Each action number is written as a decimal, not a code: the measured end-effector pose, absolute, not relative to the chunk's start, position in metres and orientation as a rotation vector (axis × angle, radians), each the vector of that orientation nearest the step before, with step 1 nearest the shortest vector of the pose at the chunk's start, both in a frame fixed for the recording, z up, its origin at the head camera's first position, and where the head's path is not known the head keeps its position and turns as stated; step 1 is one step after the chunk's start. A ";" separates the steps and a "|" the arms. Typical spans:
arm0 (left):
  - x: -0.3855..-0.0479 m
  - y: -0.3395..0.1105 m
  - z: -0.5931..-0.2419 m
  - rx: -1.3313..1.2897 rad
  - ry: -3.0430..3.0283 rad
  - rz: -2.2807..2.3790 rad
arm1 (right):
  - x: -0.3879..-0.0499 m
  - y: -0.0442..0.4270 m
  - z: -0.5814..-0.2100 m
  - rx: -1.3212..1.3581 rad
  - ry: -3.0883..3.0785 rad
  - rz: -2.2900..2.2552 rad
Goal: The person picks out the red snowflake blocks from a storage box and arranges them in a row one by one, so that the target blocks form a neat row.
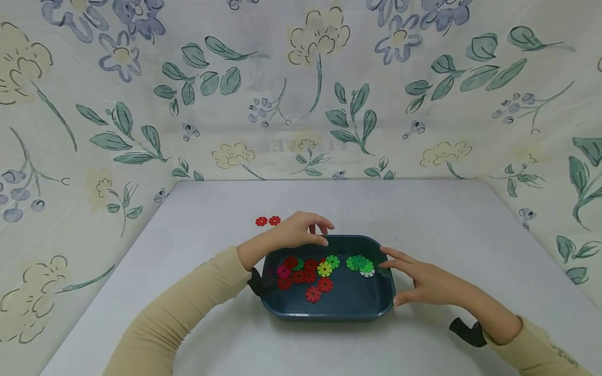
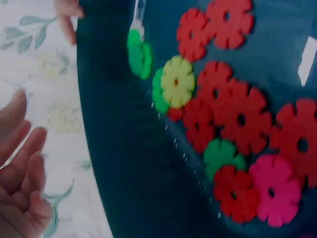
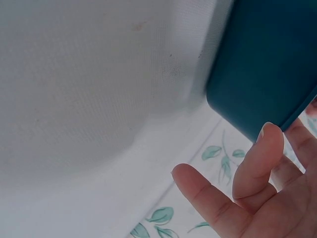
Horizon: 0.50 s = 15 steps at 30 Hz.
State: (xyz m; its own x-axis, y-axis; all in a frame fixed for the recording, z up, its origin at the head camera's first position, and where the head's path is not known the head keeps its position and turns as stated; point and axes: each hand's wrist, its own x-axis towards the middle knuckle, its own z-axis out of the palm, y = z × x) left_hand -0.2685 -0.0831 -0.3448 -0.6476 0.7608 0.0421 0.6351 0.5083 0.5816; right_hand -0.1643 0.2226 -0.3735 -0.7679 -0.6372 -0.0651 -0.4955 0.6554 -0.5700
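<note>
Tray (image 1: 348, 302), dark blue w/ rounded corners, sits on white table (image 1: 211, 230) in head view, approx. center. Inside, notched flower-shaped discs: red discs (image 1: 312, 294) mostly L of ctr., w/ pink disc (image 1: 284, 271) and yellow disc (image 1: 324, 269) among them; green discs (image 1: 352, 262) and white disc (image 1: 368, 273) toward R. Two loose red discs (image 1: 261, 221) lie on table past far L corner. Hands well apart, neither seen gripping anything: L hand (image 1: 301, 230) over far rim, fingers loosely bent, thumb off fingertips; R hand (image 1: 425, 282) at R rim, fingers spread, contact unclear. Risk: black wrist gear (image 1: 255, 282) looks v. near L rim; a careless arm swing might snag it and jolt tray.

Left wrist view: discs close up, several overlapping, so pinching one could drag its neighbors. L hand's fingers are apart, outside rim, w/ nothing in them.

Right wrist view: R hand's spread fingers by tray's outer wall; can't tell if any press it. Uneven push from that side could probably skid or tip tray, sending discs sliding.
</note>
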 end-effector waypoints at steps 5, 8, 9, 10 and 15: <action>-0.261 -0.075 -0.353 1.235 2.412 0.744 | -0.164 0.222 -0.372 -0.903 2.605 -0.790; -0.258 -0.072 -0.356 1.257 2.365 0.698 | -0.164 0.223 -0.373 -0.905 2.609 -0.788; -0.258 -0.071 -0.357 1.259 2.351 0.684 | -0.164 0.223 -0.373 -0.905 2.609 -0.787; -0.258 -0.070 -0.359 1.259 2.338 0.670 | -0.164 0.223 -0.373 -0.907 2.609 -0.787; -0.257 -0.065 -0.367 1.229 2.285 0.581 | -0.165 0.223 -0.374 -0.901 2.601 -0.792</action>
